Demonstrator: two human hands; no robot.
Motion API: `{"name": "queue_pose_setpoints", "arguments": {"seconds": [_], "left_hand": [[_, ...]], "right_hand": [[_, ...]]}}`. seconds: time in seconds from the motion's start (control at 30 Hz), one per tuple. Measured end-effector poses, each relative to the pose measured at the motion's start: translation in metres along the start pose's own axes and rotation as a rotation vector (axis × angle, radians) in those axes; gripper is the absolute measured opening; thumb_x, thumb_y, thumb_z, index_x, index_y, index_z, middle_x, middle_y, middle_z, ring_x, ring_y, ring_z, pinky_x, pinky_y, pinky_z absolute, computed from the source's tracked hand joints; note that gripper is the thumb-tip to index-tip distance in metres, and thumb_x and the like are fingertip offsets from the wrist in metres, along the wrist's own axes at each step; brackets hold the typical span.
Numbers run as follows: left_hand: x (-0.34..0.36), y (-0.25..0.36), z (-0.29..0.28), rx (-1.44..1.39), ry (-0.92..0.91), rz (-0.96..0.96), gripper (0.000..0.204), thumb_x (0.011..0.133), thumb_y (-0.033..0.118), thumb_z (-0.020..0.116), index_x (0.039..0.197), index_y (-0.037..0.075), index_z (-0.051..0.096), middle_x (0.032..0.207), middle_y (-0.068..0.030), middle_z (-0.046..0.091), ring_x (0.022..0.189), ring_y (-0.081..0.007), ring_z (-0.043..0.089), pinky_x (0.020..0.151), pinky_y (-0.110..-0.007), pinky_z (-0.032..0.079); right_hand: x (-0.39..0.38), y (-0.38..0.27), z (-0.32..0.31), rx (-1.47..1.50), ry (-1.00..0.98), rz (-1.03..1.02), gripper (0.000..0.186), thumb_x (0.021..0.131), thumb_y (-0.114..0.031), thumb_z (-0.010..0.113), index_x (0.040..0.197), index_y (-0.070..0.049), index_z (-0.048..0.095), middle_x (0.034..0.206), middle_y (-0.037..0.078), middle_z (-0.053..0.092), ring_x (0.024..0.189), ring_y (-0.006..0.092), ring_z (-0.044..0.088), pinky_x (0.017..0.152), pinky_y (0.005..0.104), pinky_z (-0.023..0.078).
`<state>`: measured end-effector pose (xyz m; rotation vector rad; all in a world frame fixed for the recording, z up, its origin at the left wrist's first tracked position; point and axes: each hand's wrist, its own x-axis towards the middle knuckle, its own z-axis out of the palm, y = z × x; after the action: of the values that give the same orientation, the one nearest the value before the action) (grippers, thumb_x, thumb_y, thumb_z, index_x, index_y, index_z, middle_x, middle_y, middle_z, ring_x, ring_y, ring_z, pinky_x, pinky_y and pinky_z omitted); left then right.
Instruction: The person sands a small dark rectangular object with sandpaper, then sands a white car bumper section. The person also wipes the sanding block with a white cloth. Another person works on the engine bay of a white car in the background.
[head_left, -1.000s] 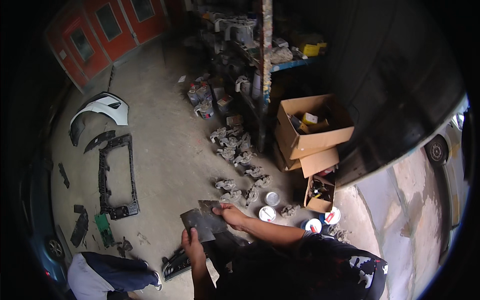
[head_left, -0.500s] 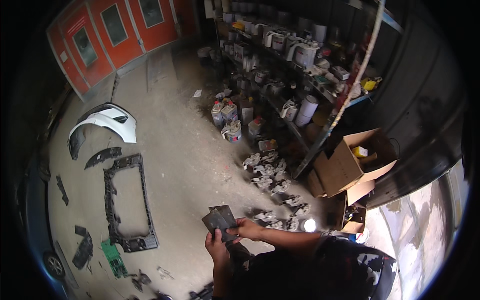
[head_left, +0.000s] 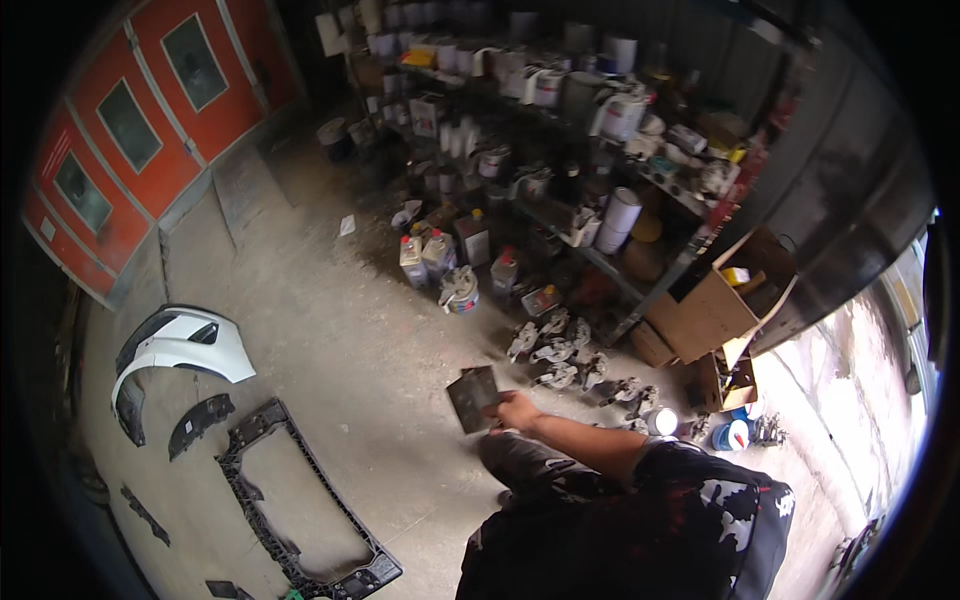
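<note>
My right hand [head_left: 517, 410] is closed on the edge of dark, flat plates [head_left: 470, 398], held low over the concrete floor just left of several small dirty grey metal parts [head_left: 556, 350]. My forearm reaches up from the lower right, and my dark trouser leg shows below the plates. My left hand cannot be seen. On the floor to the left lie a white car bumper [head_left: 200, 350], a curved black piece [head_left: 195, 425] and a rectangular black frame [head_left: 345, 530].
Shelving [head_left: 620, 265] crowded with cans, jugs and tins stands ahead, with containers [head_left: 440, 255] on the floor before it. Cardboard boxes [head_left: 710, 315] are stacked at right beside white-lidded tubs [head_left: 730, 436]. Orange doors [head_left: 205, 135] with windows stand at the back left. Bright wet-looking ground lies far right.
My view has swung toward the doors and shelving. My left hand, earlier gripping the plates with my right, has dropped out of sight; the other person and blue car are no longer visible.
</note>
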<state>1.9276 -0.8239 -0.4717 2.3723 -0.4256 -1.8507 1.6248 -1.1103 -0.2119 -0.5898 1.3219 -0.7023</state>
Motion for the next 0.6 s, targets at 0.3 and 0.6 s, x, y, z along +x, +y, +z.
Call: {"name": "queue_pose_setpoints", "arguments": {"seconds": [0.3, 0.6], "left_hand": [[0.061, 0.222, -0.121, -0.164, 0.018, 0.072, 0.041, 0.093, 0.042, 0.047, 0.072, 0.009, 0.059, 0.060, -0.0008, 0.055, 0.051, -0.0127, 0.052, 0.048, -0.029, 0.041], [0.089, 0.453, -0.269, -0.071, -0.001, 0.173, 0.029, 0.090, 0.029, 0.053, 0.079, 0.005, 0.065, 0.066, -0.0036, 0.060, 0.055, -0.0126, 0.056, 0.051, -0.028, 0.044]], "right_hand": [[0.214, -0.104, 0.054, 0.346, 0.219, 0.116, 0.017, 0.085, -0.008, 0.066, 0.099, -0.001, 0.063, 0.093, 0.007, 0.062, 0.085, 0.0198, 0.061, 0.066, 0.0368, 0.058], [0.344, -0.310, 0.134, 0.315, -0.010, -0.288, 0.013, 0.088, -0.011, 0.065, 0.098, -0.002, 0.066, 0.087, 0.004, 0.068, 0.073, 0.0120, 0.061, 0.063, 0.0301, 0.054]]}}
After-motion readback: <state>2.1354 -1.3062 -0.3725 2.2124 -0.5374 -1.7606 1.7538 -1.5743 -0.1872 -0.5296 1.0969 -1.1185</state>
